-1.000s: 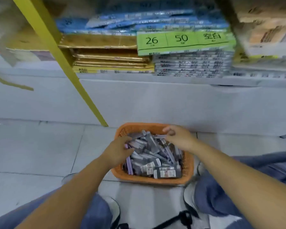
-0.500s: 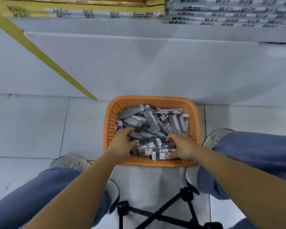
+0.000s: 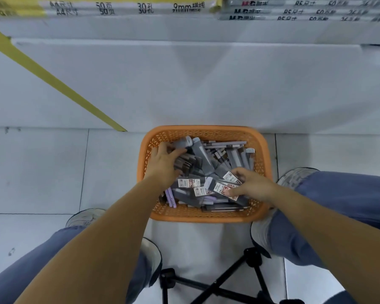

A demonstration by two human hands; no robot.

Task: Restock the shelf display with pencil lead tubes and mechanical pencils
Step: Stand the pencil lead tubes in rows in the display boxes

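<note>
Left hand (image 3: pixel 164 166) has slid deeper into basket (image 3: pixel 206 217), gripping dark tubes (image 3: pixel 185 164); right hand (image 3: pixel 253 186) pinches labelled tubes (image 3: pixel 224 189).

The left grip (image 3: pixel 164 166) and the right grip (image 3: pixel 253 185) are both inside the basket (image 3: pixel 203 131), which stands on the floor (image 3: pixel 42 172) against the foot of the shelf (image 3: pixel 184 84). The left grip holds pencil lead tubes (image 3: pixel 185 164) by the basket's left wall. The right grip pinches a labelled tube (image 3: pixel 225 189) near the front right corner. More tubes lie between the grips. Beyond the right grip, along the far wall, lie mechanical pencils (image 3: pixel 224 143). Behind both grips, nearer the person, stands a stool frame (image 3: pixel 217 286).
</note>
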